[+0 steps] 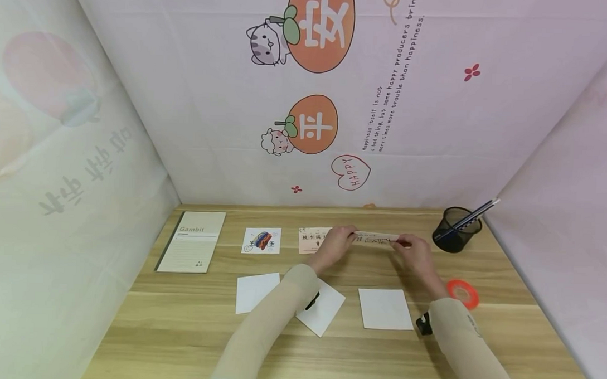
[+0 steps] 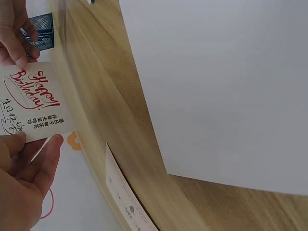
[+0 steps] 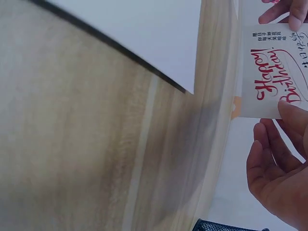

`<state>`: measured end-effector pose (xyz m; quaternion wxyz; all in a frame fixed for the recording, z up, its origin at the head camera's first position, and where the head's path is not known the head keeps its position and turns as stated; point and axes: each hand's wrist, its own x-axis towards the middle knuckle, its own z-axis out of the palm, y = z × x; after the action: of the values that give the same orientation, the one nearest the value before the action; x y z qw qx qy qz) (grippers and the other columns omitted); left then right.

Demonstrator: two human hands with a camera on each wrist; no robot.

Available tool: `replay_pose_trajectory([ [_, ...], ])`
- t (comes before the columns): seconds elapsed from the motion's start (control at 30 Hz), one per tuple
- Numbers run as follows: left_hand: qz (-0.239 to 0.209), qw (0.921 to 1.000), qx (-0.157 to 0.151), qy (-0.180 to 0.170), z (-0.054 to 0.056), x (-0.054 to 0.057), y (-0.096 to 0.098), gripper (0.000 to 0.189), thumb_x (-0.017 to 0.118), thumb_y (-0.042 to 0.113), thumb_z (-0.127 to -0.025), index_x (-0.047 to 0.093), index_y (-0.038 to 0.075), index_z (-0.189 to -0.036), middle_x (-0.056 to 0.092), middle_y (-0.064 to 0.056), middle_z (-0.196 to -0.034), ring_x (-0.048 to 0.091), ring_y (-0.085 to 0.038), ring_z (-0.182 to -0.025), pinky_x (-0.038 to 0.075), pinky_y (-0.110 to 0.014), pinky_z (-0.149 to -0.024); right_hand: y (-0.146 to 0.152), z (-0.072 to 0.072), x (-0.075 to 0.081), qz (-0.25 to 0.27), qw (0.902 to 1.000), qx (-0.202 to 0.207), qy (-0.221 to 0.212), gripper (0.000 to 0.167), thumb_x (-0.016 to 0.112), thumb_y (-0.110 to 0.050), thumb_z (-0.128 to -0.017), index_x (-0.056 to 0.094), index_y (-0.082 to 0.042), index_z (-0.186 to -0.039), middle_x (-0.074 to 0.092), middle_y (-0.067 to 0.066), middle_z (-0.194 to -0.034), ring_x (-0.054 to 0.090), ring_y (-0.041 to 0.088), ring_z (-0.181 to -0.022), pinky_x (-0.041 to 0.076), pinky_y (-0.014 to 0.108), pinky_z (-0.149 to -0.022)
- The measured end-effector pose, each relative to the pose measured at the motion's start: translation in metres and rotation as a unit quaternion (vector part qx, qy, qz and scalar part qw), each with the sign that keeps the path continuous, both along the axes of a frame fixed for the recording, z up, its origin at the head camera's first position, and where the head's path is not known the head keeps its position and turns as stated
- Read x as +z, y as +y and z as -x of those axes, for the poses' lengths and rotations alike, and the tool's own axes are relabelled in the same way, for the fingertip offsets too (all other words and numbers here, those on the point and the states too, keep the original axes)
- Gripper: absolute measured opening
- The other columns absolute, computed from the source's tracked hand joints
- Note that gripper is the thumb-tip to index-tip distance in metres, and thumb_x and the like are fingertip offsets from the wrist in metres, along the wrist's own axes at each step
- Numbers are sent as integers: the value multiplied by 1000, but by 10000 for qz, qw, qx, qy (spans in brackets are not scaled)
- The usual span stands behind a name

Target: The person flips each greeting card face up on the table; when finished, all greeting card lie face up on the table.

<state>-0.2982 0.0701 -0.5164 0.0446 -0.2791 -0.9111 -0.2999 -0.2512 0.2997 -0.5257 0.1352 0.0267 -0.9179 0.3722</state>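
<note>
Both hands hold a birthday card (image 1: 374, 240) by its opposite ends, raised above the back of the table and tilted. Red "Happy Birthday!" lettering and black writing show on the card (image 2: 36, 103) in the left wrist view. My left hand (image 1: 334, 246) pinches one end between thumb and fingers. At the other end, my right hand (image 3: 284, 168) pinches the edge, thumb on the printed face. A pinkish printed card (image 1: 309, 241) lies just left of the left hand, partly covered by it.
Left of the hands lie a notebook (image 1: 191, 241) and a colourful printed card (image 1: 253, 248). Nearer are white square cards (image 1: 386, 309), partly under the left forearm. On the right are a mesh pen cup (image 1: 449, 245), an orange tape roll (image 1: 472, 298) and a small black object (image 1: 423, 324).
</note>
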Motion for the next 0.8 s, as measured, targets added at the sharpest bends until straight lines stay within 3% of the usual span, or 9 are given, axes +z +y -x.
replay_pose_trajectory([
  [0.13,-311,9993,65,-198,1,0,-1,16,57,15,-98,69,9,-107,71,-1,-93,57,-3,-72,47,-14,-64,-1,-1,-2,13,9998,33,175,13,69,-11,-89,70,3,-88,70,17,-86,63,32,-85,51,41,-75],
  [0.27,-1027,9916,251,-749,1,-2,-2,12,60,15,-96,69,8,-100,69,-1,-89,58,-6,-73,48,-16,-63,-2,-4,-3,-26,9999,45,158,16,70,-13,-89,72,3,-93,71,16,-87,61,25,-79,50,32,-70],
  [0.5,-2455,9444,961,-1963,0,-7,-4,12,68,10,-90,73,2,-96,70,-6,-87,65,-14,-75,53,-21,-64,-3,-6,-4,375,9979,36,-535,26,67,-22,-92,72,1,-101,70,15,-93,56,19,-78,47,25,-66],
  [0.57,-2997,9139,1115,-2499,-2,-8,-5,12,68,8,-89,72,1,-98,71,-7,-85,68,-20,-77,56,-26,-66,-5,-6,-3,552,9957,-51,-737,28,67,-24,-92,71,2,-103,70,16,-95,56,21,-79,47,25,-66],
  [0.6,-3347,8925,1179,-2785,-2,-9,-5,13,68,6,-88,71,-1,-99,71,-7,-85,69,-25,-79,57,-30,-69,-6,-6,-3,639,9943,-82,-848,29,67,-25,-92,71,2,-104,69,15,-96,56,21,-80,47,25,-67],
  [0.63,-3703,8693,1224,-3038,-3,-10,-4,15,68,5,-88,70,-1,-102,71,-9,-85,70,-29,-82,58,-34,-73,-7,-6,-2,724,9926,-133,-965,31,66,-26,-92,70,2,-105,70,15,-96,56,21,-82,47,25,-68],
  [0.73,-4804,7851,1368,-3661,-6,-14,1,20,68,2,-87,66,-4,-106,72,-15,-87,68,-38,-92,56,-43,-81,-12,-7,1,1203,9823,-295,-1403,37,66,-31,-92,69,2,-110,71,13,-95,60,20,-85,48,25,-70],
  [0.77,-5052,7640,1384,-3768,-7,-15,3,21,67,1,-86,65,-4,-107,72,-16,-88,68,-39,-94,55,-44,-84,-13,-7,2,1359,9781,-339,-1540,39,65,-32,-92,68,2,-111,72,11,-94,61,19,-85,48,25,-71],
  [0.8,-5206,7506,1413,-3817,-9,-15,6,22,68,1,-86,64,-4,-107,72,-17,-89,68,-38,-92,55,-43,-84,-15,-7,3,1524,9739,-392,-1638,41,65,-33,-92,67,2,-113,72,10,-92,62,16,-84,48,24,-70],
])
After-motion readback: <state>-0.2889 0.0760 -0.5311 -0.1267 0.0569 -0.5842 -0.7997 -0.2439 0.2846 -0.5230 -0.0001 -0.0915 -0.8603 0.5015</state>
